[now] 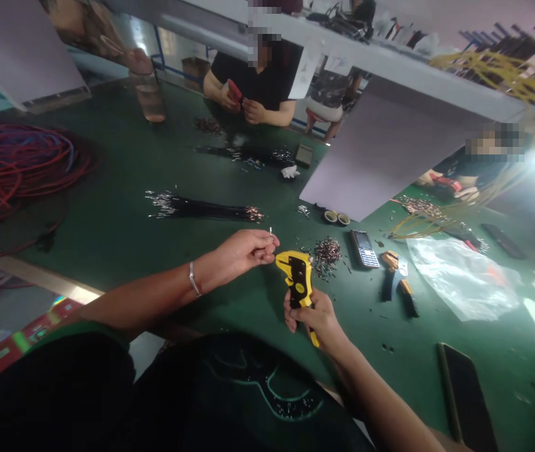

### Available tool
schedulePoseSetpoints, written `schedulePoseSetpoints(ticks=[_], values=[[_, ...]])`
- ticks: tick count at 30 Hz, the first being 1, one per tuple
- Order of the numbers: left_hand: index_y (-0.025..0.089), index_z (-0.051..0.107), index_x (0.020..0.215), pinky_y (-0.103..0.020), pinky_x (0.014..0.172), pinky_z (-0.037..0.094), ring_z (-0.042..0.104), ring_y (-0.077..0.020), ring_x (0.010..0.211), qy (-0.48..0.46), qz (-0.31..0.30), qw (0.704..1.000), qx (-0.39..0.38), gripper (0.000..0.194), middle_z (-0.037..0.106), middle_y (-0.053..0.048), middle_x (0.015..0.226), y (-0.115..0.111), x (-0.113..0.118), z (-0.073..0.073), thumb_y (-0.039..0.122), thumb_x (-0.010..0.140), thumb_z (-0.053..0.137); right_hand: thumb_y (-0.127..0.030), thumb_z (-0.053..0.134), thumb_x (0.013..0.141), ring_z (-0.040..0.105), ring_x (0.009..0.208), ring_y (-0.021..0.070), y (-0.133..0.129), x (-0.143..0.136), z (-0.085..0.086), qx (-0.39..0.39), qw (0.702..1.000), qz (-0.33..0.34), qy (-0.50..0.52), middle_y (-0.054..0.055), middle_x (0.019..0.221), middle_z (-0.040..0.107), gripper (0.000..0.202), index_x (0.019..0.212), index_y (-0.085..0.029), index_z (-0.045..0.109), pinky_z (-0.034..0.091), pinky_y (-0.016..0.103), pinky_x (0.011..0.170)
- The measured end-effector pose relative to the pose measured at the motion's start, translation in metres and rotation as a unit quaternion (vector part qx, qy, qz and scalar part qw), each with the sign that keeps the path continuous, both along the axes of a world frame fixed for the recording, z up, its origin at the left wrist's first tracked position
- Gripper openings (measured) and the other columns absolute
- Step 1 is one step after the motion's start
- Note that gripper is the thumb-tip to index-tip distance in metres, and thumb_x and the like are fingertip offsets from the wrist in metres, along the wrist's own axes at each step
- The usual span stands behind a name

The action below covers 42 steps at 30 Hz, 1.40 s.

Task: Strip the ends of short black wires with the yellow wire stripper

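Note:
My left hand [251, 248] is closed in a pinch, with a small silver terminal [271, 231] poking up from the fingertips; whether a wire hangs from it is hidden by the fingers. My right hand [317, 317] is wrapped around the grip of a yellow and black wire stripper [299, 276]. The stripper's head points up and left, close to my left fingertips. Beyond my left hand lies a bundle of black wires [211, 209], silver-tipped at the left and copper-coloured at the right. Beside the stripper's head is a pile of small dark and copper-coloured scraps [327, 252].
Right of the pile lie a keypad phone [364, 249], orange-handled pliers [396, 276], tape rolls [337, 218] and a plastic bag [465, 276]. A smartphone [467, 395] is near my right forearm. Red cables [17, 182] are coiled at left. Co-workers [253, 85] sit opposite, beyond a divider [380, 138].

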<state>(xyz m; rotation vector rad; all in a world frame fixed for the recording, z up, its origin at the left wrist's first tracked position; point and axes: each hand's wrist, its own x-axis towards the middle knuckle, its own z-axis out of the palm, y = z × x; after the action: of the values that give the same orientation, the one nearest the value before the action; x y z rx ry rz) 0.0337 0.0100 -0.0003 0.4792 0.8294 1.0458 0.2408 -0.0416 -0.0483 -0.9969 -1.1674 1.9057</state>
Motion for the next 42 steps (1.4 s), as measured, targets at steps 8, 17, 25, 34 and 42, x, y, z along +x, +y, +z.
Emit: schedulePoseSetpoints(ticks=[8,17,25,34,42], values=[[0.007,0.062,0.065,-0.022,0.049,0.032,0.036,-0.0045,0.045,0.02,-0.006,1.0,0.005,0.019,0.047,-0.001,0.05,0.004,-0.003,0.0,-0.005,0.072,0.05,-0.01,0.057,0.056,0.048,0.038,0.0103,-0.003,0.0,0.006,-0.003,1.0,0.01,-0.015,-0.004,0.057,0.056,0.023,0.078,-0.016,0.058,0.042,0.024,0.039],[0.008,0.062,0.064,-0.021,0.049,0.034,0.042,-0.0057,0.047,0.022,0.002,1.0,-0.007,0.022,0.048,-0.003,0.051,0.004,-0.003,-0.004,-0.007,0.068,0.047,-0.009,0.055,0.055,0.047,0.04,0.0094,0.0,-0.001,0.007,0.073,0.992,-0.002,-0.101,-0.005,0.056,0.055,0.021,0.074,-0.017,0.059,0.039,0.022,0.039],[0.01,0.063,0.061,-0.02,0.044,0.029,0.031,-0.0048,0.043,0.003,-0.029,0.999,-0.021,0.018,0.041,0.0,0.045,0.008,-0.004,-0.003,0.0,0.072,0.053,-0.008,0.057,0.054,0.048,0.038,0.0108,-0.004,0.0,0.008,-0.017,1.0,0.021,0.015,-0.003,0.054,0.057,0.023,0.076,-0.015,0.059,0.041,0.024,0.038],[0.009,0.062,0.061,-0.022,0.052,0.038,0.041,-0.0064,0.047,0.063,0.025,0.998,0.004,0.021,0.049,-0.002,0.05,0.0,0.0,-0.001,-0.006,0.066,0.049,-0.015,0.055,0.056,0.045,0.04,0.0087,0.004,-0.003,0.005,0.09,0.984,-0.008,-0.157,-0.006,0.053,0.053,0.019,0.075,-0.017,0.057,0.037,0.021,0.039],[0.011,0.063,0.059,-0.025,0.059,0.041,0.043,-0.0076,0.048,0.088,0.034,0.995,-0.021,0.025,0.051,-0.002,0.049,0.002,0.001,0.002,-0.005,0.068,0.046,-0.016,0.053,0.055,0.045,0.04,0.0091,0.007,-0.004,0.009,0.102,0.98,0.005,-0.171,-0.006,0.054,0.053,0.02,0.075,-0.018,0.055,0.036,0.022,0.04]])
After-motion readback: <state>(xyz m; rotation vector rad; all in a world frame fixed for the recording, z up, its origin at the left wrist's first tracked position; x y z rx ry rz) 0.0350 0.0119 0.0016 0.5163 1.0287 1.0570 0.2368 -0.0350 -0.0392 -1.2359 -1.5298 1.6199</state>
